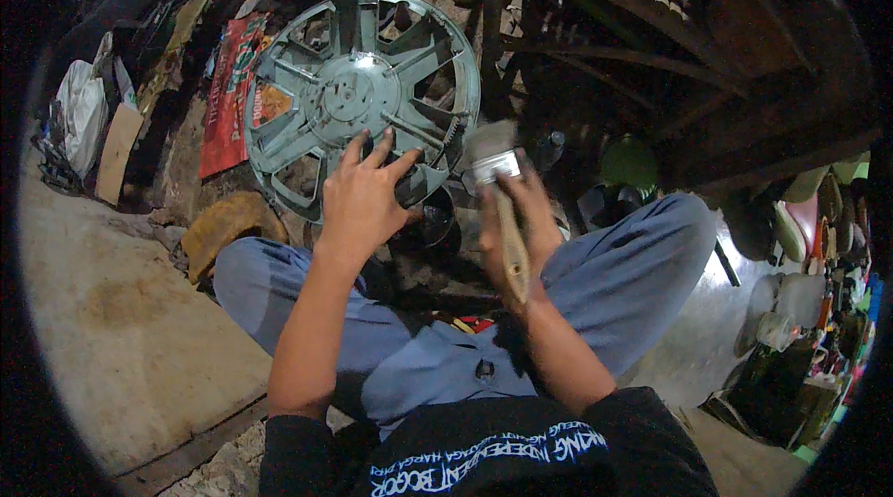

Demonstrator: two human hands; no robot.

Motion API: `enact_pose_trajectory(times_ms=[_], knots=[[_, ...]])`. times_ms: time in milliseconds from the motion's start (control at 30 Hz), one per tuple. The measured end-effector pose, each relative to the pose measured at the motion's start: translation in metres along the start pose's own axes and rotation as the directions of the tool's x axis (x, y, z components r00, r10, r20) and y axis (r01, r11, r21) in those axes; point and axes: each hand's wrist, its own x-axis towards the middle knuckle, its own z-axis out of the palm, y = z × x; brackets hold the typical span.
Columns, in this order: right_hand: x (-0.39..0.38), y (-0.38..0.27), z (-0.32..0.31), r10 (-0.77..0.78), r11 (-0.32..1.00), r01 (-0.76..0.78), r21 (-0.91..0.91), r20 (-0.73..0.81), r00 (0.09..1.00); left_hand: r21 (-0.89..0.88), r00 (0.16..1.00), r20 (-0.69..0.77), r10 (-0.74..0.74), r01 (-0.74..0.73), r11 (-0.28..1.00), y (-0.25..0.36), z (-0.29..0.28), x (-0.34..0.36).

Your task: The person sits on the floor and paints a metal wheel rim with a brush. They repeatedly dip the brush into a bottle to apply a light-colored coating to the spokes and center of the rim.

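Note:
A round grey-green wheel cover [346,99] with several spokes and a raised hub lies face toward me, beyond my knees. My left hand [361,197] is on its near lower part, fingers spread and their dark-stained tips on the surface by the hub. To the right of the cover, my right hand [523,218] is closed around a flat paintbrush [511,246]. The brush has a wooden handle with a hole near its end and a metal band. Its bristles point up, away from me, beside the cover's right rim, and look slightly blurred.
A red printed sheet [226,101] lies left of the cover. Nearer is a yellowish-brown curved piece [230,229]. Dark wooden beams [633,69] stand at the far right. Behind my right knee sits a round green thing [629,162]. Several shoes [791,232] line the right edge.

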Motion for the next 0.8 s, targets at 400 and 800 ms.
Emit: enact_pose_trajectory(times_ms=[400,800], knots=[[0.033,-0.009,0.000,-0.079,0.992,0.063,-0.109,-0.154,0.985,-0.002,0.999,0.014,-0.043,0.043,0.999,0.005,0.000,0.005],[0.050,-0.005,0.030,-0.228,0.971,0.222,-0.088,-0.063,0.972,0.032,1.000,-0.019,0.017,-0.017,0.999,-0.003,0.003,0.002]])
